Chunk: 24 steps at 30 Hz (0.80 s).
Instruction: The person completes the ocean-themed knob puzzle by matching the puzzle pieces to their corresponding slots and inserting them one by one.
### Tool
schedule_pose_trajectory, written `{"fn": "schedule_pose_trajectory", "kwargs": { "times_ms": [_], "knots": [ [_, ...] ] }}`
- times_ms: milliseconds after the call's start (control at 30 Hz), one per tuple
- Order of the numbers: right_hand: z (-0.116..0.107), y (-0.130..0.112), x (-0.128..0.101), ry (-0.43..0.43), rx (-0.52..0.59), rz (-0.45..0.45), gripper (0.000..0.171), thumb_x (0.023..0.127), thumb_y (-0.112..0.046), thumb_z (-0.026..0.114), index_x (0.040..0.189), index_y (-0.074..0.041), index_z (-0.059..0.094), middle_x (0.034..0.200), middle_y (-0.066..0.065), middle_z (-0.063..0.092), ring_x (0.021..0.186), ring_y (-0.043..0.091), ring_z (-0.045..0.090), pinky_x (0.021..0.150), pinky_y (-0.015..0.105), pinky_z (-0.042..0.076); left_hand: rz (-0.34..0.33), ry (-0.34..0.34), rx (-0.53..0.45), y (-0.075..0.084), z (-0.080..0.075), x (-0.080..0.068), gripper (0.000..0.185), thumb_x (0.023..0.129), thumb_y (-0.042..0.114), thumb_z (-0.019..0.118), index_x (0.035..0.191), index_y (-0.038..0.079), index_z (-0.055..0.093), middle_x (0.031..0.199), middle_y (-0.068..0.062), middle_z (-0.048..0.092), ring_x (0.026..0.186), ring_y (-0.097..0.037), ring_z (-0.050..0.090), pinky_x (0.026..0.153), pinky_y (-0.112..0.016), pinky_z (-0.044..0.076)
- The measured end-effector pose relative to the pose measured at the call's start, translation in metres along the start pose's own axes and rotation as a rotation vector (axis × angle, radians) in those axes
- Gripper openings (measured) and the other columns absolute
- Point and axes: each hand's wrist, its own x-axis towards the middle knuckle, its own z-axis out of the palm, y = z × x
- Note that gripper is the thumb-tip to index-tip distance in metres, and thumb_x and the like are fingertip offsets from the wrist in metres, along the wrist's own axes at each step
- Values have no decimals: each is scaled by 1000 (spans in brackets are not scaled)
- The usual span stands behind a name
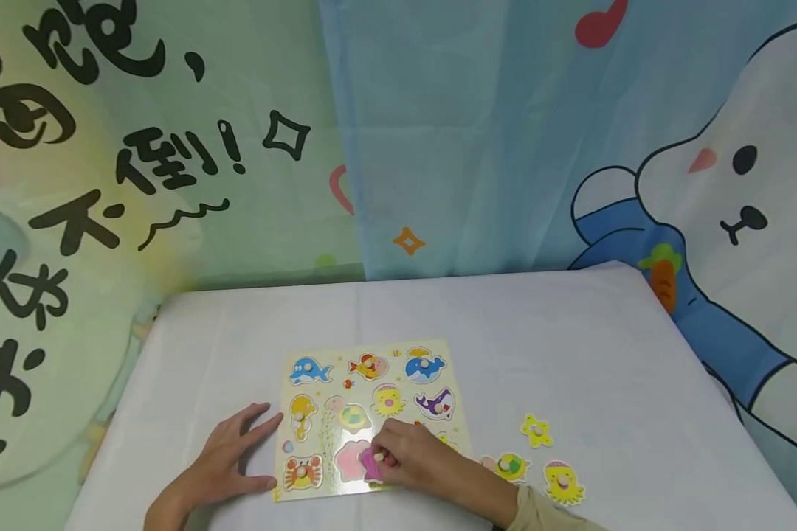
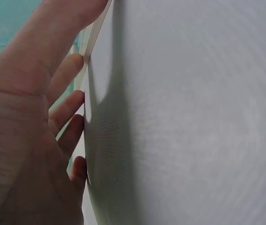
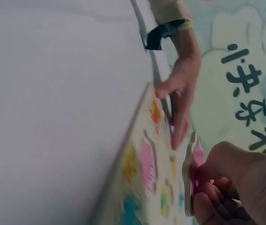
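A cream wooden puzzle board (image 1: 461, 424) with sea-animal pieces lies on the white table (image 1: 571, 354). My right hand (image 1: 398, 457) pinches a magenta puzzle piece (image 1: 370, 466) by its peg, tilted just over the pink shell-shaped recess (image 1: 348, 459) at the board's front. In the right wrist view the piece (image 3: 189, 173) stands on edge above the board (image 3: 137, 140). My left hand (image 1: 235, 457) lies flat on the table with fingers straight, thumb against the board's left front corner. The left wrist view shows its fingers (image 2: 67, 108) pressed to the tablecloth.
Three loose pieces lie right of the board: a yellow star (image 1: 536, 431), a green-and-yellow piece (image 1: 510, 466) and a yellow octopus (image 1: 561, 482). Cartoon curtains hang behind the table. The table's far edge (image 1: 398, 282) meets the curtain.
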Motion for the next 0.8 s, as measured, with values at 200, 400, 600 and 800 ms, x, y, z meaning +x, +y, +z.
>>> {"fn": "schedule_pose_trajectory", "kwargs": {
  "times_ms": [200, 400, 600, 800],
  "knots": [
    [20, -10, 19, -134, -10, 156, 6, 81, -8, 73, 79, -9, 66, 71, -7, 47, 65, -5, 33, 55, 6, 30, -12, -9, -8, 2, 0, 1, 89, 66, 60, 79, 142, 24, 50, 148, -14, 41, 132, -41, 37, 101, -60, 30],
    [28, -10, 29, -141, -69, 163, 9, 77, -6, 72, 78, -10, 64, 72, -7, 48, 64, -3, 33, 54, 7, 27, -7, -7, -5, 4, -1, 1, 90, 65, 60, 80, 141, 24, 51, 147, -15, 41, 131, -41, 38, 100, -60, 31],
    [37, -9, 31, -117, -115, 113, 7, 72, -4, 68, 75, -10, 65, 71, -6, 52, 62, -3, 35, 54, 6, 28, 9, 3, -3, 4, -1, 1, 89, 66, 60, 80, 141, 23, 51, 147, -15, 42, 131, -40, 38, 100, -56, 30],
    [40, -9, 33, -102, -131, 111, 8, 71, -4, 68, 73, -10, 63, 69, -6, 50, 60, -2, 33, 53, 7, 27, 5, 2, 4, 2, -1, 0, 89, 65, 61, 79, 141, 24, 51, 147, -15, 42, 131, -41, 38, 100, -56, 30]
  ]
}}
